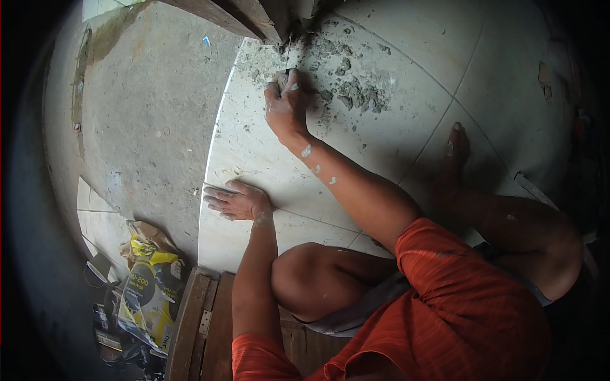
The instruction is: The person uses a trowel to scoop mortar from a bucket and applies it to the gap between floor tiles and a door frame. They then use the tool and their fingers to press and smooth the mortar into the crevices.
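Note:
My right hand [286, 108], spotted with pale grey, is closed at a dark notch and thin line in the white floor tile [394, 146], below a wooden post [260, 19]; I cannot make out what its fingertips hold. Crumbly grey lumps [356, 95] lie scattered on the tile to its right. My left hand [238, 203] rests palm down, fingers spread, on the tile near its pale edge beside bare concrete.
Bare concrete [140, 120] borders the tiles on the left. A yellow-and-grey bag [149, 286] and dark items stand at lower left, beside wooden boards [225, 292]. My bent legs and bare foot [457, 143] occupy the right and lower area.

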Tool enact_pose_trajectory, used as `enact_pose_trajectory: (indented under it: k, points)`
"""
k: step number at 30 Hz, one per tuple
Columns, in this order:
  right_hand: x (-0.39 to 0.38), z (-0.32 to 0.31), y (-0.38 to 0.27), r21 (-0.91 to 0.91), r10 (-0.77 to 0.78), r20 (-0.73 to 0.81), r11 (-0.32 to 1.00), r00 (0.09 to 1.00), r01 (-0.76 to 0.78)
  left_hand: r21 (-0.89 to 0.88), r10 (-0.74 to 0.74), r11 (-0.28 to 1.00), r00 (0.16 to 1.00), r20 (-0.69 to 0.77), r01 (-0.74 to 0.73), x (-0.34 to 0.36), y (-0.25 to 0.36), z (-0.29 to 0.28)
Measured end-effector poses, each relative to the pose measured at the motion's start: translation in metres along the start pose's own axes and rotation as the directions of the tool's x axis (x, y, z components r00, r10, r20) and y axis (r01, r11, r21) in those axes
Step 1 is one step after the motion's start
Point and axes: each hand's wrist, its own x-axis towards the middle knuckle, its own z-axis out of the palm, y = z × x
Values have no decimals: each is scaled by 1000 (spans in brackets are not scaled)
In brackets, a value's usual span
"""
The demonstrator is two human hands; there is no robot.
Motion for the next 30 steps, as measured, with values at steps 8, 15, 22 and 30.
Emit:
enact_pose_trajectory:
  k: [8,15,22,30]
  points:
    - [-22,-22,-40,-10,55,170,998,984,-54,-8,-26,1000,996,83,27,-5,7,-7]
    - [-11,-18,14,345,355,157,854,921,-388,2,17,1000,999,30,-17,-4,3,0]
    - [-14,21,-31,241,31,74,969,997,-48,19,12,1000,1000,15,-12,6,-11,6]
    - [-10,-19,-25,573,521,247,601,817,-557,-30,-13,999,996,89,15,-18,11,-2]
